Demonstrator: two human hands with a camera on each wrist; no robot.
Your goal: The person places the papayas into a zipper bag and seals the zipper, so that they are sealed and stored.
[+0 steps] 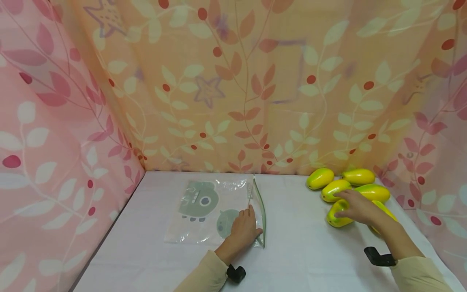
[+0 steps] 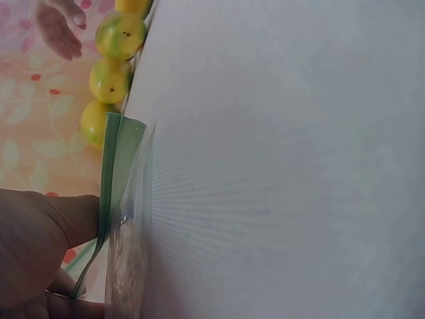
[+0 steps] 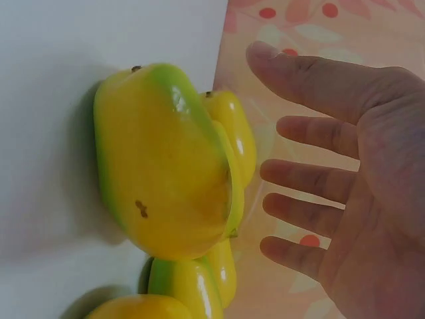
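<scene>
A clear zip bag [image 1: 204,233] with green cartoon monsters printed on it lies flat on the white table. Its green-edged mouth [image 1: 264,211] faces right and gapes, one lip bowed away from the other. My left hand [image 1: 243,229] holds the bag by this mouth; the left wrist view has the thumb [image 2: 80,219] against the green strip [image 2: 109,179]. My right hand [image 1: 359,207] hovers over a group of yellow-green mangoes with fingers spread. In the right wrist view, a gap separates its fingers [image 3: 309,179] from the nearest mango [image 3: 159,166].
Several mangoes cluster at the table's back right, among them one mango [image 1: 321,178] near the back edge and another mango [image 1: 359,177] beside it. Patterned curtains [image 1: 233,134] enclose the white table [image 1: 292,243] at the back and both sides.
</scene>
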